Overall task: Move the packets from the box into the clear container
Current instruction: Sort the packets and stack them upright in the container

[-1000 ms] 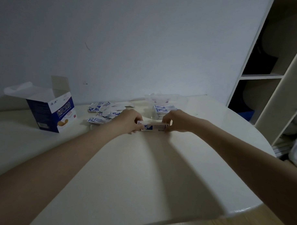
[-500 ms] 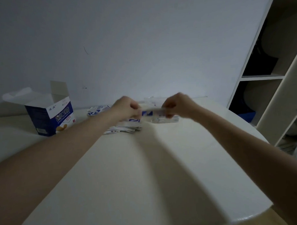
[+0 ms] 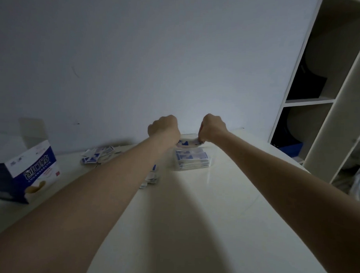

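The container (image 3: 194, 157) is taken as the landmark. Far to its left, the open box (image 3: 29, 167) stands upright on the table (image 3: 212, 229). Between box and container, loose packets (image 3: 99, 155) lie scattered, partly hidden behind the left forearm.

Directly above the container, a stack (image 3: 188, 142) of packets is held at both ends. The left hand (image 3: 165, 128) is curled round the stack's left end; the right hand (image 3: 213, 127) pinches its right end with bent fingers. Inside the container, earlier packets (image 3: 191, 160) are seen piled flat.

The step in hand is judged to be placement of the stack. For the next move, the stack is to be lowered level inside the container walls and released by both hands together.
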